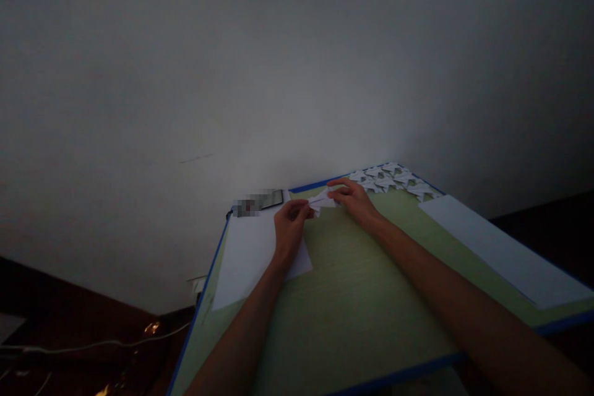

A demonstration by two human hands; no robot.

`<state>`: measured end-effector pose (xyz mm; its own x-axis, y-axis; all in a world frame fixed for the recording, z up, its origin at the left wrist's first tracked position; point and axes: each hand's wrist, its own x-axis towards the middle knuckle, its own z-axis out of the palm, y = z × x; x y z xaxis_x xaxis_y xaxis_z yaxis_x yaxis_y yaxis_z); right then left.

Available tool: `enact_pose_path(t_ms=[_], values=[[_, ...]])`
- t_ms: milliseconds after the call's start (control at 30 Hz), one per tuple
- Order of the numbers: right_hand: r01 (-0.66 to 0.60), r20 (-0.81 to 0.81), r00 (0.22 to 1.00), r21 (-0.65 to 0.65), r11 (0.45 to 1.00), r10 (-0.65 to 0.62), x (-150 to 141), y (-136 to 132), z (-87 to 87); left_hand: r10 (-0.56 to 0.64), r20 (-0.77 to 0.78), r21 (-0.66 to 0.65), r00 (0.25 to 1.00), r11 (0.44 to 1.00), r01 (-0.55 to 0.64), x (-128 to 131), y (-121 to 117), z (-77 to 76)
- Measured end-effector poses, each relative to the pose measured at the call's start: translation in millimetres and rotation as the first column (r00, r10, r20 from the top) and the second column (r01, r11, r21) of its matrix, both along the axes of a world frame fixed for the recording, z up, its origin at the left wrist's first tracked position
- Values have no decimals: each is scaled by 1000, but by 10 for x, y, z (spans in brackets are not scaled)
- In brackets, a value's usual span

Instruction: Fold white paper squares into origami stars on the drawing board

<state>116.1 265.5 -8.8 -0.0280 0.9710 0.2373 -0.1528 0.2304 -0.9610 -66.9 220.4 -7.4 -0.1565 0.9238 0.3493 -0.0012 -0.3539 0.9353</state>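
Note:
A small folded white paper figure (321, 200) is stretched between my two hands, above the far part of the green table (352, 297). My left hand (290, 223) pinches its left end between thumb and fingers. At its right end, the fingers of my right hand (351, 199) are closed on the paper. The figure has pointed corners and a crease along its middle. Similar folded paper figures (386, 178) lie in rows at the far right corner, beyond my right hand. My left wrist passes over a white paper sheet (248, 260).
A phone-like device (271, 199) lies at the far left edge, partly pixelated. White paper (501, 247) in a long stack or strip lies along the right edge. The wall (288, 74) borders the table's far side. A white cable (106, 343) runs at lower left.

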Motion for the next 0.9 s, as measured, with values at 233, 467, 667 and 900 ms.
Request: enact_pose_path(t_ms=[233,467,667,900], values=[[-1,22,1000,-9,1000,1,17,3,5,-6,-16,-27,1000,1000,5,-4,8,7],[15,9,1000,-22,1000,-14,12,9,-3,-11,-10,-39,1000,999,10,7,-12,22],[28,41,999,36,999,-29,-2,33,-17,-17,93,-29,996,999,19,2,-2,2],[-8,128,992,134,991,-9,-15,-11,1,16,138,-136,990,991,3,-22,69,-57]])
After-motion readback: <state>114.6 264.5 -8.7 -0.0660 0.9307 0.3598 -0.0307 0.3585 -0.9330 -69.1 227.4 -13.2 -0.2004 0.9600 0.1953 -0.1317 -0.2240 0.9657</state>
